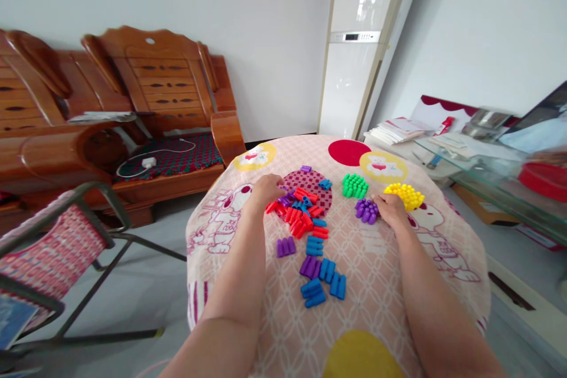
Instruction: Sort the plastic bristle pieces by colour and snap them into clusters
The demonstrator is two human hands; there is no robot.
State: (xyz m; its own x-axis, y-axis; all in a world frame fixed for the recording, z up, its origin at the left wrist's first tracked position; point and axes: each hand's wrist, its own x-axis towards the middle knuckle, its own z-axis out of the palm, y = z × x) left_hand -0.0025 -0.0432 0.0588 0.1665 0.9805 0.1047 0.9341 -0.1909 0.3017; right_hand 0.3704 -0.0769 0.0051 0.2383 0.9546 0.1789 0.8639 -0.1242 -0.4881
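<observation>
My left hand (267, 189) is at the left side of a loose pile, its fingers curled down at some purple plastic blocks (287, 198); part of its grip is hidden. Red finger-shaped blocks (301, 224) and a few blue ones make up most of that pile. On the right, my right hand (390, 208) is closed against the edge of an upright purple block cluster (366, 211), fingertips touching it. Just behind that stands a green block cluster (354, 186). A yellow block cluster (405, 196) sits beyond my right knuckles.
Joined blue blocks (313, 293) and a purple row (286, 246) lie nearer me on the round patterned tablecloth (363, 307). A folding chair (57, 248) stands at left, wooden seating (163, 82) behind it. A glass shelf (487, 171) borders the right.
</observation>
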